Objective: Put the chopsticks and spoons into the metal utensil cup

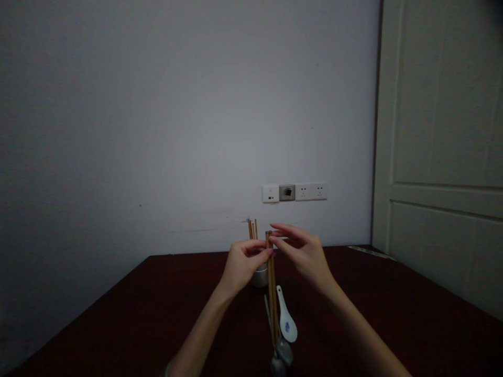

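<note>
A pair of wooden chopsticks (272, 293) stands nearly upright in front of me, held near the top ends. My left hand (244, 262) pinches them from the left between thumb and fingers. From the right, my right hand (304, 254) closes its thumb and fingertips at their upper tips. Behind my left hand is a pale cup (259, 277), partly hidden, with several thin sticks (253, 228) rising out of it. To the right of the chopsticks lies a white soup spoon (287, 319) with a blue mark. Metal spoons (283, 352) lie by the chopsticks' lower ends.
The dark red table (157, 314) reaches back to a grey wall (196, 104). Sockets and a switch (294, 192) sit low on that wall. A pale panelled door (440, 104) stands at the right, and a flat strip (369, 252) lies at the table's far right edge.
</note>
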Motion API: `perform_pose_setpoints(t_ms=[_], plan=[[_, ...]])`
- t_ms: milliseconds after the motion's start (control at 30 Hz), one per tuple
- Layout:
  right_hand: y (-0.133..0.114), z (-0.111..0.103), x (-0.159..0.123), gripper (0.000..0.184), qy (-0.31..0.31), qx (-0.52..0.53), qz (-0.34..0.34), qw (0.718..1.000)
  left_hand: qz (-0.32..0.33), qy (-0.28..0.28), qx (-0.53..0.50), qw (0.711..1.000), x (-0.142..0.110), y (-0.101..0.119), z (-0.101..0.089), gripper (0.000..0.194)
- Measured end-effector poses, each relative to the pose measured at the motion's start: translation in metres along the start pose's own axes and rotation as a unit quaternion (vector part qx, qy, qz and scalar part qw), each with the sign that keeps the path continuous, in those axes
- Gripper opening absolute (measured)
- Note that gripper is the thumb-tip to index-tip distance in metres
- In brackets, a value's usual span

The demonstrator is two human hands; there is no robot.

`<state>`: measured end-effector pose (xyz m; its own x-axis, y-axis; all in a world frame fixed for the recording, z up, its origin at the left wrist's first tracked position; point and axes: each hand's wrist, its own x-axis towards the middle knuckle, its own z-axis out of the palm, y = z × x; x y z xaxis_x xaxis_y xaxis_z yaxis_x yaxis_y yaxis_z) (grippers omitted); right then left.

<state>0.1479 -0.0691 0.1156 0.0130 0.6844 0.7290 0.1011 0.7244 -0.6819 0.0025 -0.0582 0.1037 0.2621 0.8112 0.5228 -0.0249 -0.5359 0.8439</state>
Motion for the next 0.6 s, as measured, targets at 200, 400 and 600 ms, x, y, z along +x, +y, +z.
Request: perform_pose_setpoints(t_ms=[200, 400, 600], plan=[[0.0008, -0.0043, 0.0009, 0.025, -0.040, 0.012, 0.001, 0.999, 0.002, -0.022, 0.016, 1.000, -0.0022, 0.0016, 0.0040, 0.021], [0.0002, -0.0057, 0.0001, 0.022, -0.047, 0.006, 0.007, 0.999, 0.005, -0.037, 0.023, 0.999, -0.0046, 0.0006, 0.0025, 0.021], [0.0023, -0.0059, -0.0006, 0.023, -0.053, 0.010, 0.010, 0.998, -0.007, -0.044, 0.044, 0.998, -0.0055, 0.0008, 0.0001, 0.023]])
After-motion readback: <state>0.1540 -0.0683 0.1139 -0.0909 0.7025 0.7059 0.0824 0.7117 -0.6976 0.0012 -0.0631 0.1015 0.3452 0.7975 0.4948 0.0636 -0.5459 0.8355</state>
